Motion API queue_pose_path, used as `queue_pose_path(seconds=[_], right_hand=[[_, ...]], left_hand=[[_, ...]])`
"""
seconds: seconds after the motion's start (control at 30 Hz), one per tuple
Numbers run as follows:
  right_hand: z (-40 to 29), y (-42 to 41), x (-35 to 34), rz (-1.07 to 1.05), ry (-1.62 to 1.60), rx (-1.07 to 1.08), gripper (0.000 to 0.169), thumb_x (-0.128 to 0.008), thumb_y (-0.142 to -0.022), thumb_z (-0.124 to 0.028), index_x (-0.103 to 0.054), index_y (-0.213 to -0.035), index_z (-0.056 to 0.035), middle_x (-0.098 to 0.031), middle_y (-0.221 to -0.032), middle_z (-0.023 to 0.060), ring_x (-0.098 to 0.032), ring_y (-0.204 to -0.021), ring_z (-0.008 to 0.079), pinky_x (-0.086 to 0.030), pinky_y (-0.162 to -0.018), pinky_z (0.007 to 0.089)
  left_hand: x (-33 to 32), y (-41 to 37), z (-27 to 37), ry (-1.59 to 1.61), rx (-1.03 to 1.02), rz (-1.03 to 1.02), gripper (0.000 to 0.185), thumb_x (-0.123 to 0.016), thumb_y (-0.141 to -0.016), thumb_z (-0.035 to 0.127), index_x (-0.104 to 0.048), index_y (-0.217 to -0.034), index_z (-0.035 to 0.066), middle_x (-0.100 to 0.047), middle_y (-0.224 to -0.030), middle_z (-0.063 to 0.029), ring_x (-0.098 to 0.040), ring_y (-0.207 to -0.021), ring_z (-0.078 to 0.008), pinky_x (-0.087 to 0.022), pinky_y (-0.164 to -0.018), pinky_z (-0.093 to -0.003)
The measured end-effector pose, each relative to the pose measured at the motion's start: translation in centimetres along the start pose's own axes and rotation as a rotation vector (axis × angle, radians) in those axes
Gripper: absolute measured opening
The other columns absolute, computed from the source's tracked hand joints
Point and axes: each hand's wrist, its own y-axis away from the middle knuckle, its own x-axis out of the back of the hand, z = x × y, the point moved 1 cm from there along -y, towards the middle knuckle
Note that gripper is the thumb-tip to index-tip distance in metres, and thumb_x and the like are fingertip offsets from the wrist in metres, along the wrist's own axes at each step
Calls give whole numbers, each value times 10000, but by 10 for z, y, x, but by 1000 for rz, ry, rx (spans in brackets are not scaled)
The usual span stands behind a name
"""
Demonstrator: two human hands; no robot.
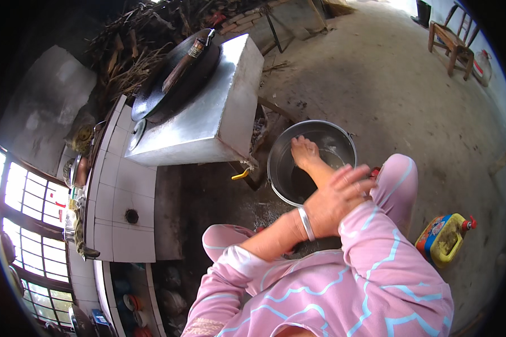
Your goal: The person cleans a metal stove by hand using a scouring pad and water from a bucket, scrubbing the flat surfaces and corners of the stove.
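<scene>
A grey metal bucket (274, 168) with water in it stands on the floor before my knees. Inside its rim is my right hand (305, 151), wet-looking, its fingers bent near the far left wall; I see nothing in it, though its palm side is hidden. My left hand (335, 200), with a silvery bangle (306, 223) at the wrist, crosses over my right forearm by the pink sleeve cuff (356, 215). Its fingers are spread and extended; the thumb is hidden, and water may be on both hands.
Left of the bucket stands a metal-topped stove (202, 126) with a large wok (152, 97) and a bundled whisk brush (181, 67). A yellow lever handle (240, 175) juts out below its corner. A yellow jug (442, 242) stands at right; a wooden chair (453, 42) is farther off.
</scene>
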Motion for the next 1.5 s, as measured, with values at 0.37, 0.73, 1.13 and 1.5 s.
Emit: queue_pose_path(seconds=[0.37, 0.73, 1.13, 1.5], right_hand=[[-7, -6, -30, -71, -579, -574, 304, -582, -785, -311, -611, -948, -56, -622, -980, 169, -585, -949, 330, -459, -786, 414], [-121, 7, 51, 535, -1082, -2, 243, -535, -845, -167, -505, -1029, -12, -524, -950, 190, -527, -880, 353, -429, -756, 382], [-92, -136, 71, 758, -852, -102, 149, -433, -894, -162, -436, -962, -29, -494, -944, 216, -492, -875, 389, -396, -716, 462], [-136, -78, 95, 776, -914, 337, 181, -517, -850, -100, -448, -1002, -30, -518, -927, 174, -526, -853, 365, -432, -709, 407]], left_hand=[[6, 28, 27, 7, 156, 87, 637, -668, -628, 445, -569, -1142, 83, -430, -1303, -97, -284, -1294, -315, -171, -1043, -504], [98, 127, -125, -703, 676, 880, 633, -383, -891, 455, -324, -1306, -20, -257, -1404, -205, -154, -1329, -369, -107, -1063, -482], [80, 114, -148, -775, 578, 878, 548, -426, -865, 353, -290, -1243, -19, -174, -1379, -270, -103, -1293, -453, -72, -1035, -546], [79, 127, -152, -829, 577, 932, 513, -444, -805, 230, -291, -1233, -9, -154, -1375, -294, -99, -1290, -468, -56, -1031, -583]])
